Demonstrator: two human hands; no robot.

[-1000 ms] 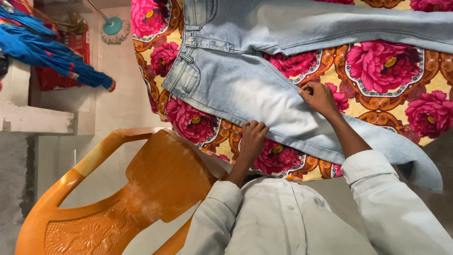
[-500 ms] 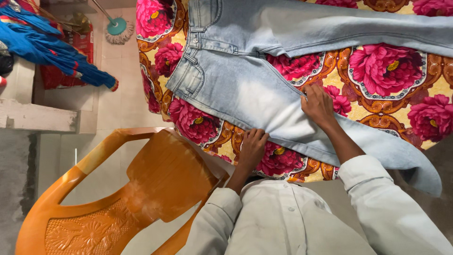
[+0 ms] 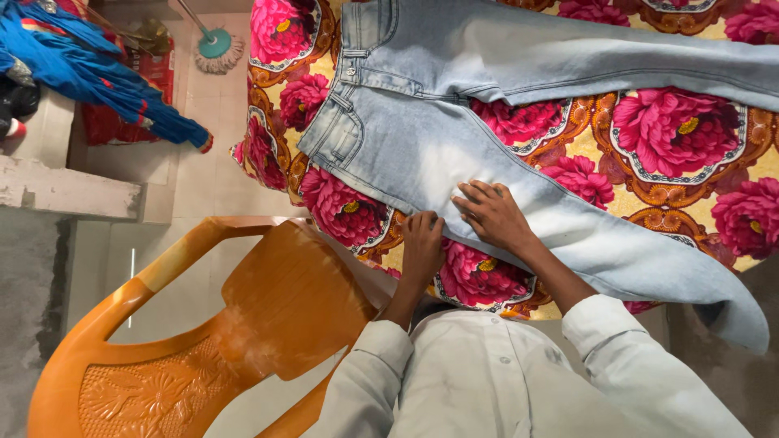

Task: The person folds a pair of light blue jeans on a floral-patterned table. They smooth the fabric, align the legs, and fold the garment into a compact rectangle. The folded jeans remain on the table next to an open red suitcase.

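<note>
Pale blue jeans (image 3: 422,146) lie spread on a bed sheet (image 3: 682,130) printed with big pink flowers on yellow. The waistband points left and both legs run off to the right. My left hand (image 3: 422,242) curls its fingers over the near edge of the closer leg, about at the thigh. Just to its right, my right hand (image 3: 491,215) rests flat on the same leg with fingers spread. The two hands almost touch. White shirt sleeves cover both arms.
An orange plastic chair (image 3: 243,324) stands close at the lower left, against the bed's edge. A blue cloth (image 3: 97,73) hangs over a ledge at the upper left, with a mop head (image 3: 217,49) on the tiled floor beside it.
My right hand left the inner seam of the leg and moved left and nearer, coming down flat beside my left hand. The left hand stayed on the near edge.
</note>
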